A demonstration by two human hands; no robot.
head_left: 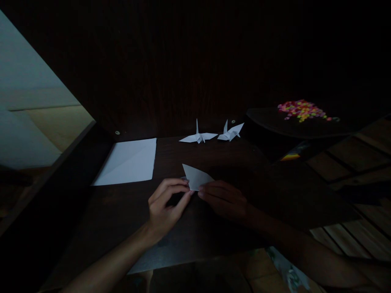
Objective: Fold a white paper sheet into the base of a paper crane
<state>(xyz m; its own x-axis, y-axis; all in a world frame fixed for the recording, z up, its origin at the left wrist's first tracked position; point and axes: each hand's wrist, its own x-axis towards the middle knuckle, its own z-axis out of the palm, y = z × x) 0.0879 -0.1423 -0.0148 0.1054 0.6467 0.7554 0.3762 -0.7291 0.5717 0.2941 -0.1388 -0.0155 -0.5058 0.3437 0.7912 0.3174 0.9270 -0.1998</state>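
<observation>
Both hands pinch a small folded white paper [196,177] that rests on a dark wooden table [122,211]. My left hand [166,205] grips its lower left edge with curled fingers. My right hand [224,199] holds the lower right edge, fingertips pressed on the fold. The folded piece is a pointed triangular shape with its tip toward the upper left.
Two finished white paper cranes [199,136] [231,132] stand at the table's far edge. A flat white sheet [128,162] lies to the left. A pile of small coloured bits [302,110] sits on a dark surface at the right. The scene is very dim.
</observation>
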